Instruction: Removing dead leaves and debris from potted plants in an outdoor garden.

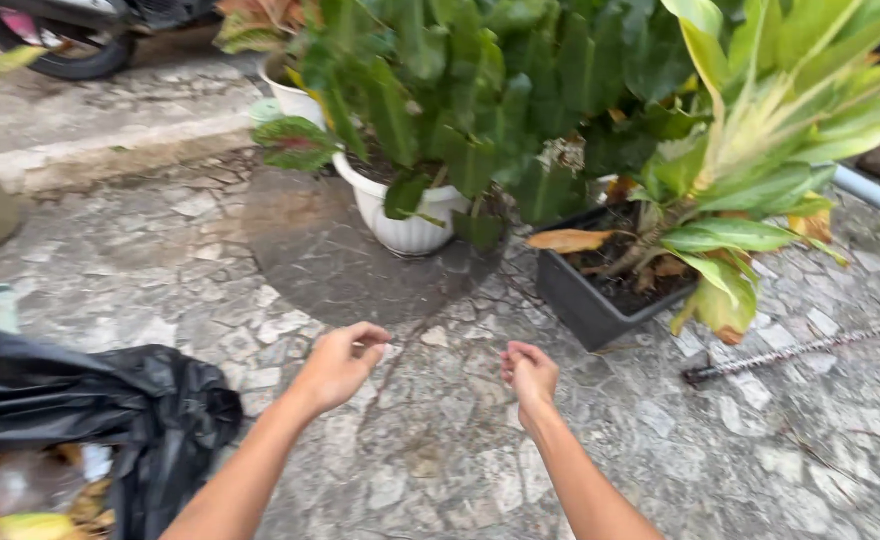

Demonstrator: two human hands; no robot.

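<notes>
My left hand (340,362) and right hand (530,375) hover loosely curled, holding nothing, over the stone paving (430,450). Ahead sit a white pot (405,225) and a black rectangular planter (585,300). A black rubbish bag (130,410) lies beside my left arm.

Empty hands (435,370) hover before potted plants (410,215).

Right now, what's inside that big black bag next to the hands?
The black bag by the left hand holds dry brown leaves and some yellowish ones at its open mouth. Anything deeper down is hidden by the plastic.
</notes>
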